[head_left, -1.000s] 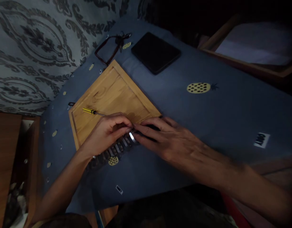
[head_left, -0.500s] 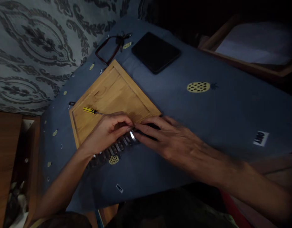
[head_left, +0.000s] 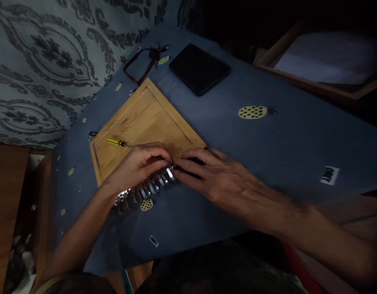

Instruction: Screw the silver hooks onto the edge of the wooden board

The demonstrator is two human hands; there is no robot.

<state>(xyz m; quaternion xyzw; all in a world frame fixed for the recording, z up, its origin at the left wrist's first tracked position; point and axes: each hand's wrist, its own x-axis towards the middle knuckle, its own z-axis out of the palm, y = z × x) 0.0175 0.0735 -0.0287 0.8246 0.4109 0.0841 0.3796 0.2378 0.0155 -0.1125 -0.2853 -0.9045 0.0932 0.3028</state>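
Observation:
A row of shiny, curved metal segments (head_left: 150, 188), its exact kind unclear, runs from below my left wrist up to my fingertips. My left hand (head_left: 141, 165) is closed, thumb and forefinger pinched at the upper right end of the row. From the right, my right hand (head_left: 214, 173) meets the same end, its fingertips together against the last segment. Whatever small part lies between the fingertips is hidden. Under and beyond my left hand is a wooden board (head_left: 136, 118). A yellow-and-black screwdriver (head_left: 115, 141) rests on it, its shaft tip covered by my left hand.
On the blue patterned tablecloth (head_left: 268, 151) lie a black flat tablet-like object (head_left: 199, 69) and dark-rimmed glasses (head_left: 138, 77) behind the board. A patterned curtain (head_left: 50, 61) hangs at the left. Far right stands a wooden tray or drawer (head_left: 311, 79) with pale sheets.
The metal segments now catch more light and show more clearly beneath my left wrist. Both hands keep nearly the same position and grip; the view has shifted slightly.

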